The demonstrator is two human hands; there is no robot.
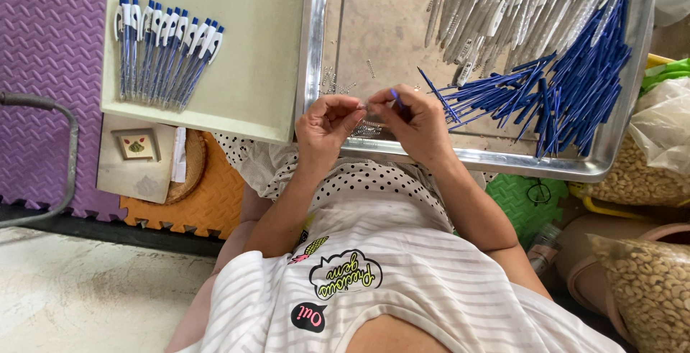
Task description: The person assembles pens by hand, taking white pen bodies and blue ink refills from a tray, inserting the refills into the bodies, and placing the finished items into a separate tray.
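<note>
My left hand (327,126) and my right hand (410,123) meet over the near edge of a metal tray (460,157). The right hand pinches a thin blue pen refill (396,97). The left hand's fingertips pinch something tiny against it, probably a small spring, too small to tell. A pile of blue refills (568,94) lies on the tray's right side. White pen barrels (517,4) are heaped at the tray's far end. Several small springs (334,80) lie scattered on the tray near my left hand.
A pale tray (251,72) at the left holds a row of finished blue-and-white pens (165,51). Purple and orange foam mats (43,72) cover the floor. Clear bags of nuts (647,281) sit at the right. A metal chair frame (65,152) curves at far left.
</note>
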